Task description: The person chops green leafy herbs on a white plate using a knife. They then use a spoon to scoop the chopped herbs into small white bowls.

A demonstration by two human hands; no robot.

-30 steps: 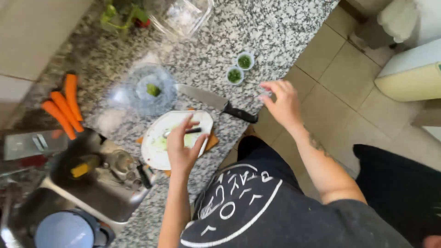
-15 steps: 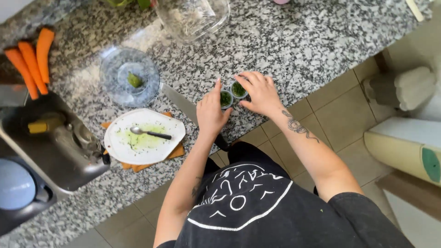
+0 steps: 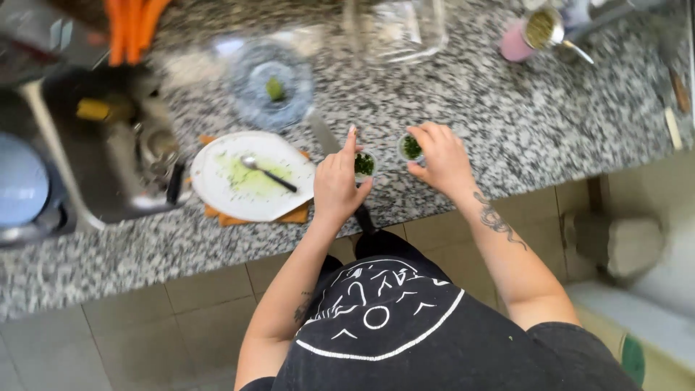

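Observation:
My left hand [image 3: 337, 181] grips a small cup of chopped green herbs [image 3: 364, 164] on the speckled granite counter [image 3: 507, 108]. My right hand [image 3: 440, 158] holds a second small herb cup [image 3: 411, 147] just to the right of it. A large knife lies under my left hand, its blade [image 3: 322, 132] pointing away and its black handle [image 3: 363, 217] at the counter's edge. Left of my hands is a white plate [image 3: 217, 185] smeared with green, a spoon [image 3: 268, 172] lying on it, over an orange board [image 3: 289, 216].
A clear glass dish with a green piece [image 3: 274, 88] sits behind the plate, carrots [image 3: 130, 25] at the back left, a glass jar [image 3: 394, 29] behind. A metal sink [image 3: 108, 166] with dishes is at left. A pink cup and a metal strainer [image 3: 539, 30] stand at back right.
The view swung right and nearer. My left hand left the spoon on the plate, my right hand came in from the right, and each has closed on a herb cup.

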